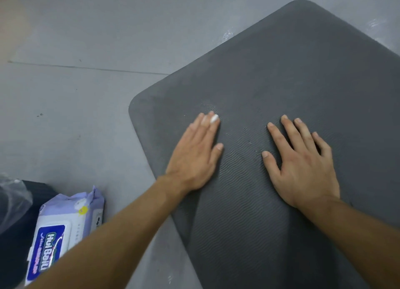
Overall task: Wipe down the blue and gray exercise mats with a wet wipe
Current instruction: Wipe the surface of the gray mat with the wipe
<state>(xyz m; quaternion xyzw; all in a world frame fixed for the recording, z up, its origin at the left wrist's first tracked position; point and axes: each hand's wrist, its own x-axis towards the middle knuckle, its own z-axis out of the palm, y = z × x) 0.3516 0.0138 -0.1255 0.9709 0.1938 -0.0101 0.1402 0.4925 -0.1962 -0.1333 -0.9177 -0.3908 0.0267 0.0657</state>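
Both hands, the left hand [194,156] and right hand [303,167], rest flat with straight fingers on the gray mat [303,72], a wipes pack [65,230] lying on the floor [75,39] nearby.

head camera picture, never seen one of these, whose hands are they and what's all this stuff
No machine here: a person wears a camera on their head, so you look down at their own arms. The left hand and right hand lie flat, fingers straight, on a gray mat spread on the floor. Neither grips anything, though a small white bit shows on one left finger; I cannot tell what. A pack of wet wipes sits beside the mat, next to a dark object under clear plastic.
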